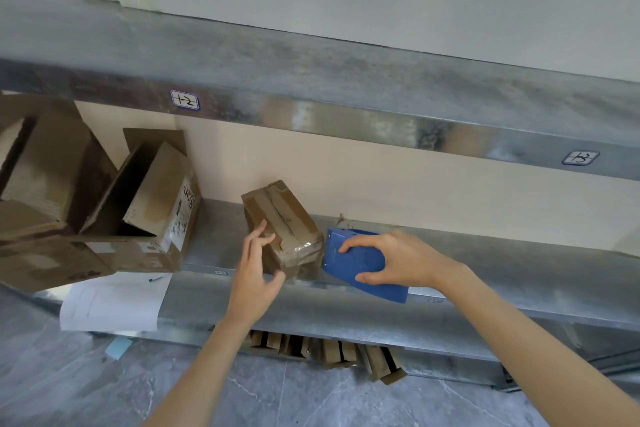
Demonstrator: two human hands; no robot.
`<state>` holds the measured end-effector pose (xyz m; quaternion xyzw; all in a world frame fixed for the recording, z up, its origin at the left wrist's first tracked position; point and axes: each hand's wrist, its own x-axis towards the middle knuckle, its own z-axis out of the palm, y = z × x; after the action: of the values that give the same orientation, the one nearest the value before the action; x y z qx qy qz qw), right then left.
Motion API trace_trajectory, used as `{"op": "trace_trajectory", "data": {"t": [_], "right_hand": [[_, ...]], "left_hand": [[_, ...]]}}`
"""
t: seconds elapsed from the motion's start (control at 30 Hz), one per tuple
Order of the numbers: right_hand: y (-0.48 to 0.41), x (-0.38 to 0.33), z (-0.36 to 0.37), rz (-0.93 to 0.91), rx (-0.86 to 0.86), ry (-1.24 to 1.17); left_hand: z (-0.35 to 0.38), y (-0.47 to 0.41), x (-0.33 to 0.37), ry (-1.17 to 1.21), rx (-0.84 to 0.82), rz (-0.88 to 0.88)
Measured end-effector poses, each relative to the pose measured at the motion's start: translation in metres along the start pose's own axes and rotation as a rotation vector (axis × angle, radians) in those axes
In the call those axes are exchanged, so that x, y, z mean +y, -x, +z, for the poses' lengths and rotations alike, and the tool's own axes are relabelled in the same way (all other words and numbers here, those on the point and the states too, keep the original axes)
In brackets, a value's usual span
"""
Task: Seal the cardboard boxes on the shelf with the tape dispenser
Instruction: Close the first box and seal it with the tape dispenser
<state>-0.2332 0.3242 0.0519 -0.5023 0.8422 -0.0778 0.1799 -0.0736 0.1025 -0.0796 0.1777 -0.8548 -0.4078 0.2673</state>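
Observation:
A small brown cardboard box [282, 224] lies on the middle metal shelf [502, 263], flaps closed, with clear tape over its near end. My left hand [254, 274] touches the box's left side and near corner with loosely spread fingers, thumb under the front edge. My right hand [398, 262] grips a blue tape dispenser [356, 263], whose head sits against the box's right near end. A larger open cardboard box [152, 211] stands at the left on the same shelf, flaps up.
More open brown boxes [45, 184] crowd the shelf's far left. A white paper sheet [110, 302] hangs off the shelf front. An upper shelf [311, 80] overhangs, labelled with small tags. Several flat cartons [332, 352] sit below, above a grey tiled floor.

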Motion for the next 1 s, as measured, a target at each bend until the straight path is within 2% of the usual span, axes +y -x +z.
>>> {"op": "trace_trajectory", "data": {"t": [0.07, 0.17, 0.3, 0.53, 0.7, 0.8, 1.0], "right_hand": [[0.001, -0.001, -0.002, 0.006, 0.004, 0.006], [0.002, -0.003, -0.006, 0.006, 0.013, -0.009], [0.001, -0.006, -0.01, -0.03, 0.0, -0.011], [-0.007, -0.026, 0.005, -0.135, -0.028, 0.005], [-0.018, -0.039, 0.008, -0.176, -0.028, 0.062], [-0.02, -0.037, 0.01, -0.175, -0.019, 0.092], [-0.022, -0.022, 0.019, -0.183, -0.041, -0.01]], "left_hand": [[0.003, 0.003, 0.002, 0.008, -0.022, -0.006], [0.007, 0.001, 0.005, 0.015, 0.032, -0.046], [0.004, 0.0, 0.002, 0.003, 0.07, -0.011], [-0.042, -0.004, -0.025, 0.0, -0.053, 0.044], [-0.051, -0.012, -0.037, -0.045, -0.126, -0.001], [-0.044, -0.011, -0.035, -0.025, -0.108, -0.029], [-0.04, -0.009, -0.035, 0.024, -0.06, -0.033]]}}
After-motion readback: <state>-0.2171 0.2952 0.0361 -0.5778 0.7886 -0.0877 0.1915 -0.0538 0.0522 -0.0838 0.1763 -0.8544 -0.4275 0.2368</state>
